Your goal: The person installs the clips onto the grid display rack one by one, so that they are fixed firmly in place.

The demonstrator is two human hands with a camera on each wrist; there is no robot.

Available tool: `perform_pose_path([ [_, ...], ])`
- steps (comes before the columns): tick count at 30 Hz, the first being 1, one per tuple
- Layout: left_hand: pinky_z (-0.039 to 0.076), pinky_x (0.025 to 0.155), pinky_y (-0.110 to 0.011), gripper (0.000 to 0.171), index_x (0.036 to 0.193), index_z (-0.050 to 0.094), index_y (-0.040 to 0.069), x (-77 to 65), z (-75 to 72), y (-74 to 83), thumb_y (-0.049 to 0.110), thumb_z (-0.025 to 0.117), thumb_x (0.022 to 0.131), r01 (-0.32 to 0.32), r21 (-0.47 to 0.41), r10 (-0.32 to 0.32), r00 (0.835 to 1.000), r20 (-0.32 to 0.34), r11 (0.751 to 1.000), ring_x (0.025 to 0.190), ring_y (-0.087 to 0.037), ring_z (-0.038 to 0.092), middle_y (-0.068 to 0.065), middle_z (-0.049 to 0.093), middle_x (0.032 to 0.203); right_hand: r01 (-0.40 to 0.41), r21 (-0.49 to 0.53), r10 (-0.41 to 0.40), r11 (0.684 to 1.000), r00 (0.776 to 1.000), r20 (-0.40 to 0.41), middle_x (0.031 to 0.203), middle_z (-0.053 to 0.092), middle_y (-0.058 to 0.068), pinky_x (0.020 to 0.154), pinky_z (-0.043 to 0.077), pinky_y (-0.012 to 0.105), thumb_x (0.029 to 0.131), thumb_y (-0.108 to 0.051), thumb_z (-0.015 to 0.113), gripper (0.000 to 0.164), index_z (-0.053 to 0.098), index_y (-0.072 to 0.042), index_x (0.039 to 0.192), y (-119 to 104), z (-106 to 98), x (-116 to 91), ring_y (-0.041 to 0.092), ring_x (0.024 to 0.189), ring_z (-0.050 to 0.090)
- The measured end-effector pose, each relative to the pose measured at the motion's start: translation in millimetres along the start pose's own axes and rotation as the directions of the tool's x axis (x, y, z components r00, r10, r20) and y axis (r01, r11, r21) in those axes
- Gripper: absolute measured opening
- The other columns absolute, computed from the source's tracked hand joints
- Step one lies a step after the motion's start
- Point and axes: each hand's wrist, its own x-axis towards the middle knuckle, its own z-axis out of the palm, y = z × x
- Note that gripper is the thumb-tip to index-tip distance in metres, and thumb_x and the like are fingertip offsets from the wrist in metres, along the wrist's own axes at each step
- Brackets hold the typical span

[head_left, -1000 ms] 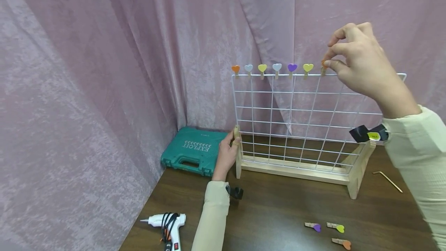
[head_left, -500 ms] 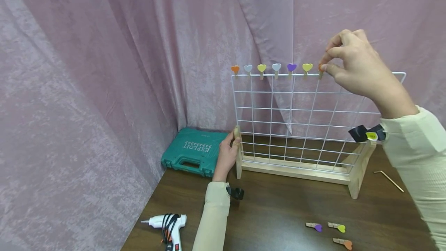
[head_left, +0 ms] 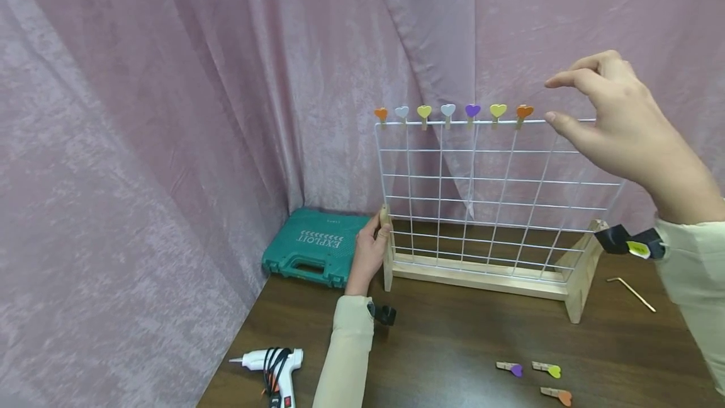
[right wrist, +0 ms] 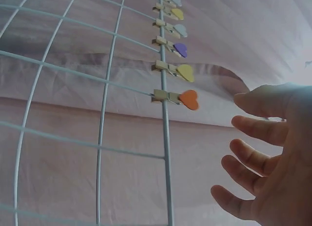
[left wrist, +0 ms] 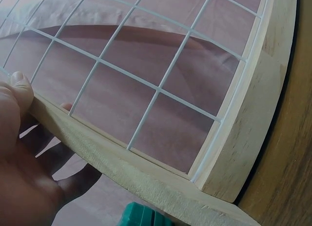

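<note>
My left hand (head_left: 370,252) grips the left wooden upright (head_left: 387,245) of a stand, thumb in front and fingers behind it in the left wrist view. The stand holds a white wire grid (head_left: 487,187). Along the grid's top wire sits a row of small wooden clothespins with heart heads in orange, white, yellow and purple. The rightmost is an orange-heart clothespin (right wrist: 175,98), clipped on the wire. Just right of it, my right hand (head_left: 629,118) hangs apart, thumb and fingers spread with nothing between them.
Loose on the table lie a purple-heart clothespin (head_left: 510,368), a yellow-heart one (head_left: 547,369) and an orange-heart one (head_left: 557,395). A green case (head_left: 317,245) stands left of the stand. A white glue gun (head_left: 274,367) is at front left, a bent metal rod (head_left: 631,294) at right.
My right hand has let go of the orange-heart clothespin, which stays on the top wire, and has moved right with its fingers spreading. The left hand keeps its hold on the upright.
</note>
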Motion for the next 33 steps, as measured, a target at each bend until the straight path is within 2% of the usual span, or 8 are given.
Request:
perform_pose_path([
  [6,0.045,0.091,-0.043,0.041,0.134,0.045,-0.003,-0.1,0.4,-1.1,0.009,0.051,0.095,-0.004,-0.002,0.004,1.0,-0.004,1.0,0.113,-0.032,0.052,-0.022,0.055,0.123,0.078,-0.002,-0.078,0.997,0.995,-0.057,0.115,0.047,0.024,0.084,0.031,0.056,0.083,-0.002,0.062,0.032,0.059,0.003,0.114,1,-5,-22,0.039,0.109,0.041],
  [10,0.046,0.09,-0.042,0.041,0.134,0.044,-0.002,-0.3,0.5,-1.7,0.009,0.05,0.095,-0.01,0.004,0.01,1.0,0.0,1.0,0.112,-0.032,0.053,-0.021,0.055,0.123,0.129,-0.014,-0.129,0.992,0.987,-0.094,0.111,0.052,0.021,0.088,0.033,0.031,0.083,-0.005,0.063,0.029,0.061,0.002,0.111,5,-3,-39,0.034,0.102,0.046],
  [13,0.046,0.09,-0.043,0.041,0.134,0.044,-0.003,-0.2,0.3,-0.8,0.007,0.05,0.095,-0.017,0.008,0.017,1.0,-0.003,1.0,0.112,-0.032,0.053,-0.021,0.055,0.123,0.158,-0.003,-0.157,0.988,0.982,-0.105,0.106,0.058,0.017,0.085,0.028,0.011,0.082,-0.004,0.065,0.028,0.062,0.003,0.109,8,2,-52,0.014,0.104,0.048],
  [14,0.046,0.09,-0.043,0.041,0.134,0.045,-0.003,0.0,0.4,-0.8,0.007,0.05,0.095,-0.018,0.007,0.018,1.0,-0.004,1.0,0.112,-0.032,0.053,-0.021,0.055,0.123,0.164,-0.001,-0.163,0.986,0.981,-0.1,0.104,0.059,0.014,0.084,0.028,0.008,0.081,-0.004,0.065,0.028,0.062,0.003,0.108,9,4,-57,0.006,0.103,0.047],
  [17,0.045,0.09,-0.045,0.041,0.134,0.045,-0.003,1.1,1.7,-5.2,0.007,0.051,0.095,-0.021,-0.004,0.021,1.0,-0.007,1.0,0.112,-0.033,0.052,-0.023,0.055,0.123,0.178,0.019,-0.176,0.984,0.98,-0.089,0.101,0.061,0.009,0.083,0.029,0.008,0.081,-0.003,0.066,0.026,0.063,0.002,0.107,12,10,-70,-0.01,0.102,0.042],
  [22,0.046,0.09,-0.041,0.042,0.135,0.047,0.005,5.3,7.9,-31.9,0.02,0.051,0.095,-0.039,0.002,0.039,0.999,-0.022,0.999,0.112,-0.026,0.053,-0.019,0.058,0.119,0.186,0.035,-0.183,0.982,0.981,-0.07,0.101,0.061,0.003,0.074,0.032,0.011,0.08,-0.003,0.066,0.025,0.063,0.0,0.105,16,17,-90,-0.007,0.096,0.045],
  [28,0.044,0.092,-0.042,0.042,0.134,0.048,0.004,6.5,8.0,-31.2,0.015,0.053,0.094,-0.008,-0.011,0.008,1.0,-0.03,1.0,0.112,-0.027,0.053,-0.016,0.059,0.121,0.13,0.054,-0.131,0.99,0.991,0.002,0.103,0.061,0.002,0.08,0.032,0.008,0.077,0.001,0.068,0.03,0.063,-0.002,0.106,16,23,-117,-0.004,0.096,0.047],
  [33,0.045,0.091,-0.043,0.042,0.134,0.048,0.005,7.1,9.5,-37.9,0.015,0.053,0.094,-0.02,-0.001,0.02,0.999,-0.036,1.0,0.112,-0.027,0.054,-0.014,0.059,0.121,0.102,0.059,-0.104,0.993,0.994,0.041,0.101,0.059,-0.002,0.061,0.037,0.012,0.073,0.006,0.07,0.032,0.064,-0.004,0.103,21,32,-146,-0.004,0.082,0.045],
])
